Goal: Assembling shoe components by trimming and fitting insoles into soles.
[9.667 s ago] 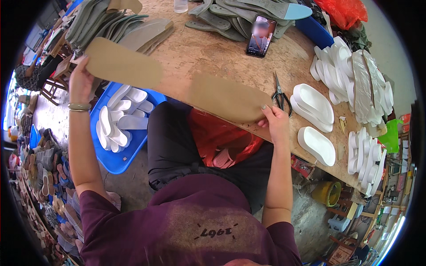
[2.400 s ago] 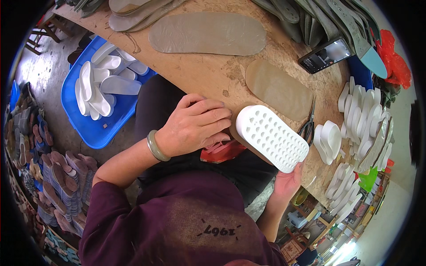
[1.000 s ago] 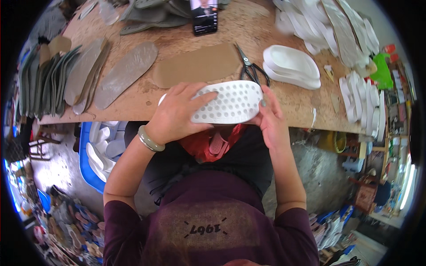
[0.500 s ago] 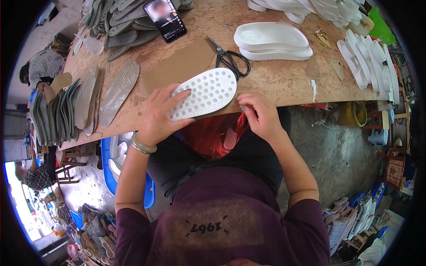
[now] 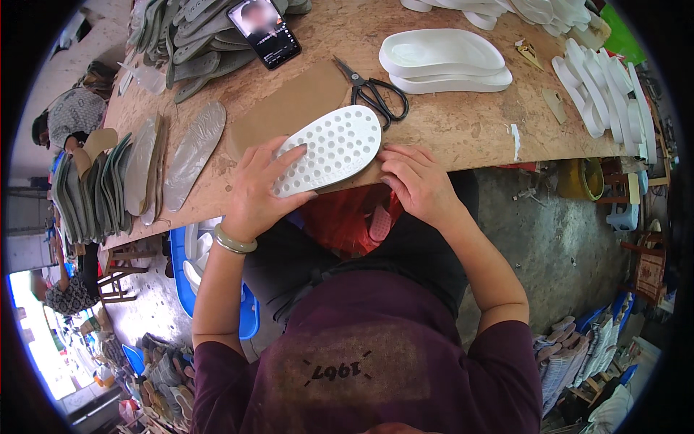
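Note:
My left hand [image 5: 260,181] grips the near left end of a white shoe sole [image 5: 336,145], its thumb along the near edge and its fingers over the top. The sole lies tilted at the table's front edge, its side with rows of round hollows facing up. My right hand [image 5: 419,181] is beside the sole's right end, its fingers bent and drawn together at the rim; what they hold, if anything, is hidden. Just behind the sole lie black-handled scissors [image 5: 372,94] and a brown sheet [image 5: 289,101]. A bangle [image 5: 235,241] is on my left wrist.
Two stacked white soles [image 5: 444,61] lie farther back, with a row of white soles [image 5: 603,90] at right. Grey insoles [image 5: 195,43] and a phone [image 5: 265,32] are at back left. A clear-wrapped insole [image 5: 195,155] lies left. A red bag [image 5: 340,220] hangs below the table edge.
My right hand has moved slightly left, up to the sole's right end, and its fingers have come to the rim. My left hand keeps its grip on the sole.

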Demonstrator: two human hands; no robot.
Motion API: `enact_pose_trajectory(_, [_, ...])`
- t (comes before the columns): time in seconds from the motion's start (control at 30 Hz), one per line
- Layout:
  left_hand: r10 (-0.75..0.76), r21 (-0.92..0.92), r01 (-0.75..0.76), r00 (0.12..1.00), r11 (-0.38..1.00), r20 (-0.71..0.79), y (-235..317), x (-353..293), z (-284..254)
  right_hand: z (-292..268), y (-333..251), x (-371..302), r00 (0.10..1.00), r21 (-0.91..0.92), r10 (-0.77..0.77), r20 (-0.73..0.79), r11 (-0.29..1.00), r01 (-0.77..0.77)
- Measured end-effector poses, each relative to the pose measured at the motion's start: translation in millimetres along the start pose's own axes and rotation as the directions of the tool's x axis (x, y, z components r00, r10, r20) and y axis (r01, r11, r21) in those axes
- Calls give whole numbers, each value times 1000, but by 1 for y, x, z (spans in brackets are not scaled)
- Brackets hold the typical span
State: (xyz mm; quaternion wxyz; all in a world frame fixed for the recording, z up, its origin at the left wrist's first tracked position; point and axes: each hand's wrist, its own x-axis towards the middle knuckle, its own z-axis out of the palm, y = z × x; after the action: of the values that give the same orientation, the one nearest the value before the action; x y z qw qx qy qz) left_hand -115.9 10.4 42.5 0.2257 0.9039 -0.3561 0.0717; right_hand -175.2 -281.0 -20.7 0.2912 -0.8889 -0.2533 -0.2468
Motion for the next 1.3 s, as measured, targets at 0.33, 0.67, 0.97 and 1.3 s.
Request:
enact_pose_trajectory(0.33, [13,17,-13,1000,1000,-11,0,-7,-3,-3,-2,4,1000,21,-16,-3,1000,16])
enact_pose_trajectory(0.67, [6,45,-5,1000,999,-18,-1,-13,-4,3,52,58,994,-221,-71,82,971,87])
enact_pose_trajectory(0.97, [-16,26,16,1000,1000,-15,-5,-14,-3,-30,57,44,999,-346,38,-28,937,-45])
enact_pose_trajectory(1.3, [-2,30,3,1000,1000,-11,-2,-15,-4,-6,20,32,999,-67,-40,14,997,41])
